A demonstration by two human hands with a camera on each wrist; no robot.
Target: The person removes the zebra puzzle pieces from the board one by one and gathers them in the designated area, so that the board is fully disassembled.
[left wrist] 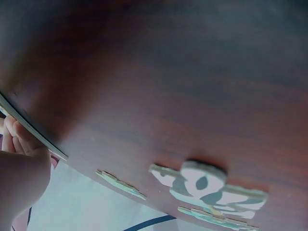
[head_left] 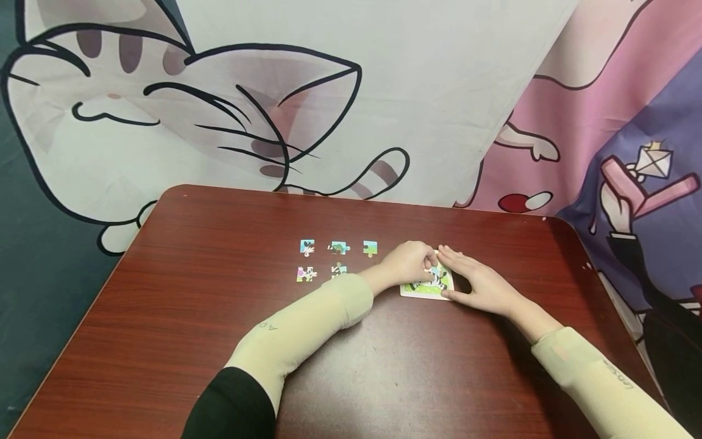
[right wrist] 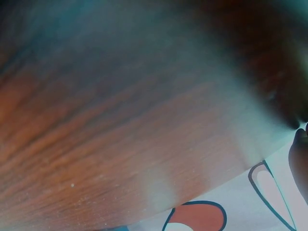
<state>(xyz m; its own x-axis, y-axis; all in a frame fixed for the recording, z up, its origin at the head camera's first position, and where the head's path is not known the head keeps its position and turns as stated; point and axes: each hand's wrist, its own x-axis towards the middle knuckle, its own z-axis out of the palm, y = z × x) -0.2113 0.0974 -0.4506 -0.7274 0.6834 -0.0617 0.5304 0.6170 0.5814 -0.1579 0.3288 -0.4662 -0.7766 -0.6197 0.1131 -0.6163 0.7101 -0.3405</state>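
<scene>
A small puzzle board (head_left: 418, 292) with a green-bordered animal picture lies flat on the table beneath both hands. Over its upper left part, my left hand (head_left: 408, 263) has its fingers bent down toward the picture. Those fingers hide part of the board, and whether they pinch a piece cannot be seen. My right hand (head_left: 482, 285) rests along the board's right side, fingers extended at the far corner and thumb near the front corner. In the left wrist view, the board's edge (left wrist: 36, 132) passes in front of a hand. Fingers (right wrist: 299, 161) barely show in the right wrist view.
Left of the board lie several loose jigsaw pieces in two rows, among them a green one (head_left: 370, 248), a white-and-pink one (head_left: 306, 274) and one partly behind the left forearm (head_left: 339, 269). A printed cloth (head_left: 439, 91) hangs behind the brown table (head_left: 356, 378).
</scene>
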